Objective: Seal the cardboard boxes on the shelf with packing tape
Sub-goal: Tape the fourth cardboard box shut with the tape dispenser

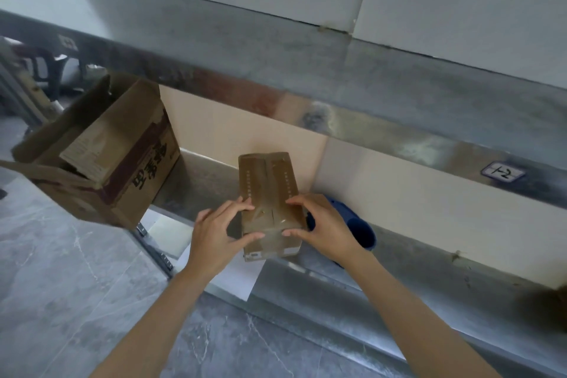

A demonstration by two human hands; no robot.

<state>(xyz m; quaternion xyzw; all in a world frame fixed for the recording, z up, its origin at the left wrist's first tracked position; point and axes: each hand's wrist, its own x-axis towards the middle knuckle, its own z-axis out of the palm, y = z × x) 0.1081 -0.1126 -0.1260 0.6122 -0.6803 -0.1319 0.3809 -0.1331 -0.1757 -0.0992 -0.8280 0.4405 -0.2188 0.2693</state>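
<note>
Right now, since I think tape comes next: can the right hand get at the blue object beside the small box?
Probably yes. The blue object lies on the shelf just beside the right hand, nothing between them; it must only release the small box.

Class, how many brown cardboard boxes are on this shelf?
2: a small box between left hand and right hand, a large open box on the shelf, left. A blurred brown shape far right may be another.
</note>
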